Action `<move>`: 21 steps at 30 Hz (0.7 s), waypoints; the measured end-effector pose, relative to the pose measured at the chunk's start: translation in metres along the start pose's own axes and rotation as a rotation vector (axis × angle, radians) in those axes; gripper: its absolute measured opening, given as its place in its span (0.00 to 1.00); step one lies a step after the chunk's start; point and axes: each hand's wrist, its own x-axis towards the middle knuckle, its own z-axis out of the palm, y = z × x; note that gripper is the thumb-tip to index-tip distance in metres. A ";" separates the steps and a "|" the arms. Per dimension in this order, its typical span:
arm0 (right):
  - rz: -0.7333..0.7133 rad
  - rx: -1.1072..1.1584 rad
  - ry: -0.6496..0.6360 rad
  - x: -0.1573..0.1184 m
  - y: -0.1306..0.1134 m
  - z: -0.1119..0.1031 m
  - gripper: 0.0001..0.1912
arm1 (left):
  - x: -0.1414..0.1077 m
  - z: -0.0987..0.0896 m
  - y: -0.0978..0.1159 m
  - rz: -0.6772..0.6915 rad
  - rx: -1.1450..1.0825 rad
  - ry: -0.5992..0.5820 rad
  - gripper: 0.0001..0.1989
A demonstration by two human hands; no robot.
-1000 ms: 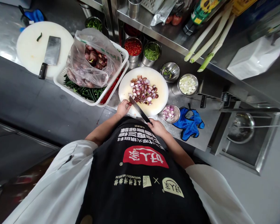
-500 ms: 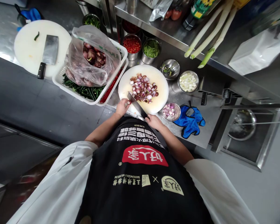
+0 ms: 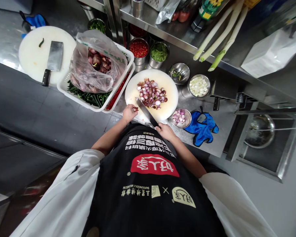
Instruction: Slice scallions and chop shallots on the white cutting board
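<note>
My left hand (image 3: 129,113) is closed on a small shallot (image 3: 135,109) at the near left edge of the round white cutting board (image 3: 171,84). My right hand (image 3: 164,131) grips the handle of a kitchen knife (image 3: 147,112). Its blade slants over the board's near side, tip toward the far left, apart from the shallot. A heap of cut shallots (image 3: 151,93), purple, white and brown-skinned, lies in the middle of the board. Just right of the board stands a metal bowl with peeled shallot pieces (image 3: 180,118).
Left is a white basket (image 3: 96,106) with green chilies and a plastic bag of shallots (image 3: 98,62). Beyond it, a cleaver (image 3: 54,57) lies on another board (image 3: 29,49). A blue cloth (image 3: 201,127) lies right. Metal pots stand behind, under a shelf holding leeks (image 3: 227,33).
The knife tip and the shallot sit slightly farther apart. My hands have otherwise kept nearly the same place, and the whole view has shifted a little.
</note>
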 end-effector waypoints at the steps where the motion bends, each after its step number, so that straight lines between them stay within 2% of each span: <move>1: 0.006 0.020 0.013 -0.004 0.006 0.000 0.15 | -0.002 -0.005 0.000 -0.051 -0.057 0.023 0.10; 3: 0.034 0.073 0.044 -0.014 0.020 0.000 0.16 | -0.007 -0.018 0.001 -0.149 -0.217 0.032 0.10; 7: 0.107 0.195 0.105 -0.042 0.048 0.006 0.15 | -0.015 -0.038 0.019 -0.231 -0.505 -0.072 0.11; 10: 0.154 0.304 0.136 -0.074 0.057 0.022 0.14 | -0.013 -0.039 0.048 -0.249 -0.506 -0.236 0.16; 12: 0.209 0.384 0.169 -0.095 0.061 0.033 0.13 | -0.002 -0.029 0.077 -0.188 -0.465 -0.372 0.17; 14: 0.271 0.458 0.201 -0.115 0.068 0.044 0.14 | 0.014 -0.006 0.117 -0.075 -0.402 -0.508 0.17; 17: 0.358 0.559 0.251 -0.150 0.080 0.067 0.13 | 0.026 0.046 0.192 0.080 -0.224 -0.760 0.19; 19: 0.426 0.628 0.283 -0.177 0.082 0.091 0.13 | 0.018 0.088 0.238 0.165 -0.061 -0.981 0.21; 21: 0.508 0.695 0.320 -0.204 0.078 0.120 0.12 | -0.002 0.132 0.275 0.249 0.127 -1.214 0.19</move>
